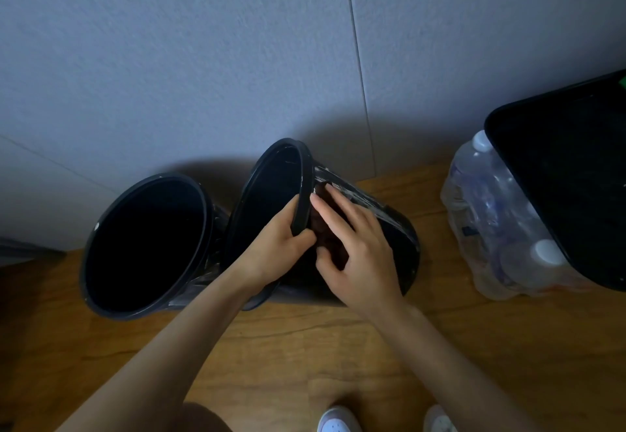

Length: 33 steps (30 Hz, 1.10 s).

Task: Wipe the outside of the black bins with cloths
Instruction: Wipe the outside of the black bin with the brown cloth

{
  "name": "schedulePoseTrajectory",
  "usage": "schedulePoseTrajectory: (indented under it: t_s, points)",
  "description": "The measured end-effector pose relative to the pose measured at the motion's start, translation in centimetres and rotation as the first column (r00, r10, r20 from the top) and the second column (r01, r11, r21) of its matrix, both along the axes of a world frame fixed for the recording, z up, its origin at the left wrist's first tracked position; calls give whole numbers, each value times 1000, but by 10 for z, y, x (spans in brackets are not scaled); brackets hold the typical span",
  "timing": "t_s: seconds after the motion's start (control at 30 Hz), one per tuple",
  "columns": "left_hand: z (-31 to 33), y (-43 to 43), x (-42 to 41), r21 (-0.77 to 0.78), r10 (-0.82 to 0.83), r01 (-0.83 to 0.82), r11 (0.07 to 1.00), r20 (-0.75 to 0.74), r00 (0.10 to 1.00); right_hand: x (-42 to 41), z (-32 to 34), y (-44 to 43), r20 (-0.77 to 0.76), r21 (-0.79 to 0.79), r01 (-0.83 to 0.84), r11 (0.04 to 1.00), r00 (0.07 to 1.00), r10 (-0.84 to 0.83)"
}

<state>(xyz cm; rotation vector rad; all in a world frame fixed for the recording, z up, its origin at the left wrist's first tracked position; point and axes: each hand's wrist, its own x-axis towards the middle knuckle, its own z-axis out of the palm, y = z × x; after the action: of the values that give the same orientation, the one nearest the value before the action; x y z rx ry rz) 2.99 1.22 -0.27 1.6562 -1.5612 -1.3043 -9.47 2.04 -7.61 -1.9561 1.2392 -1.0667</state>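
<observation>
Against the upper side of the tilted bin, just below its rim, my right hand presses the dark cloth, fingers spread and nearly straight, thumb bent in at the cloth's lower edge. My left hand curls tightly over that bin's rim. Streaks mark this wall, so I judge wiping is underway here; the second bin, just left of it, likely waits
</observation>
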Motion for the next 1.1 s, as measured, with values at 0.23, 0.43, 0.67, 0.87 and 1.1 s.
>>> schedulePoseTrajectory:
  t_s: [0.23,0.43,0.67,0.87,1.1]
  points:
    - [7,4,2,49,11,-7,999,-69,998,-17,-15,-47,-141,194,87,977,988,-60]
    - [3,5,2,52,-10,12,999,-30,1000,-52,-44,-53,-237,461,199,865,967,-96]
    - [-1,7,-1,54,-50,51,997,-28,998,-20,14,-41,51,434,104,895,989,-140]
    - [5,7,0,56,-30,31,998,-20,999,5,39,-37,105,237,65,969,990,-92]
    - [3,10,2,69,-22,23,997,-18,1000,-6,21,-85,-48,397,134,908,991,-125]
